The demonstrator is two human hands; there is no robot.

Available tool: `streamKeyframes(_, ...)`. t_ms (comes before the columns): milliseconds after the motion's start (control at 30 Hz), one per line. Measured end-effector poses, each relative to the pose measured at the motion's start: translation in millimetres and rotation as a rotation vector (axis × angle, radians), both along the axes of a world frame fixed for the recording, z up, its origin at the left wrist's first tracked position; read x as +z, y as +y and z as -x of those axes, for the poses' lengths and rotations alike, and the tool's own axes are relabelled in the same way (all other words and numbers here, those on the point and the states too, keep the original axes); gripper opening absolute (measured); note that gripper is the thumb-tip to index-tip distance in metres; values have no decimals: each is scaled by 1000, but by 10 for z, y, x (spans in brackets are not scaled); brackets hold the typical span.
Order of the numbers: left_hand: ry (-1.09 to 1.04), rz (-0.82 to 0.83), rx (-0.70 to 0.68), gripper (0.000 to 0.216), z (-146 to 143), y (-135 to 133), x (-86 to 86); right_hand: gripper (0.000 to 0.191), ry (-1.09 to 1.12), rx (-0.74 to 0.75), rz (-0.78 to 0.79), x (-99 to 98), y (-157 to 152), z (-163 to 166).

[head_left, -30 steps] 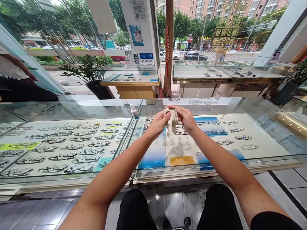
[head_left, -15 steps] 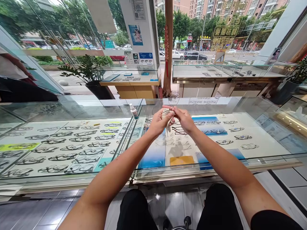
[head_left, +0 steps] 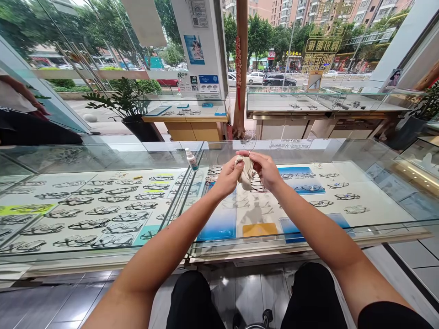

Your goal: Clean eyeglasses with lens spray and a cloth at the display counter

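Note:
My left hand [head_left: 227, 177] is closed on a crumpled pale cloth [head_left: 246, 176], which hangs between my two hands above the glass counter. Close beside it, my right hand [head_left: 268, 171] pinches a pair of eyeglasses [head_left: 250, 140]. One thin round lens sticks up beyond my fingers; the rest of the frame is hidden by the hands and cloth. The fingertips of both hands nearly meet at the cloth's top. To the left, a white spray bottle [head_left: 191, 159] stands on the counter top.
Below my hands is a glass display counter [head_left: 219, 249] with rows of eyeglasses [head_left: 118, 198], blue cards [head_left: 217, 224] and a yellow card [head_left: 259, 229] inside. More showcases [head_left: 192, 119] and a potted plant [head_left: 132, 109] stand beyond. A person's arm [head_left: 25, 93] shows at far left.
The cloth has opened out and hangs lower and wider between my hands. My right hand has moved slightly right, and the raised lens has turned a little.

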State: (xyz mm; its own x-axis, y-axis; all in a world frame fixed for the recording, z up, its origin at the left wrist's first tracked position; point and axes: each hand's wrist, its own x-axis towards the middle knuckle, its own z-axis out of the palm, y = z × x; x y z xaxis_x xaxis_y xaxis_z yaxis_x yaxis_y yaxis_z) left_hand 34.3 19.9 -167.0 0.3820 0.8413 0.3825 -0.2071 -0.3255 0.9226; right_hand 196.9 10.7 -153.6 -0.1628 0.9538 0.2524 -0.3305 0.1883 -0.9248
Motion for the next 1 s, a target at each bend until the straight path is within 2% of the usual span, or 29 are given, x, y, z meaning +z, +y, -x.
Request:
streamKeyframes(200,7,7,-56,61,-11,-40,12,46,23,-6,47,5,5,-22)
streamKeyframes(533,-45,0,88,69,-47,-42,15,39,-7,88,-66,14,-21,13)
streamKeyframes(700,-6,45,91,73,-19,-10,1,39,-8,37,-78,-4,1,22)
streamKeyframes(867,11,-20,169,71,18,49,2,32,22,-78,-79,35,28,-12)
streamKeyframes(1000,-28,68,174,70,39,119,-31,31,47,-128,-74,55,53,-48)
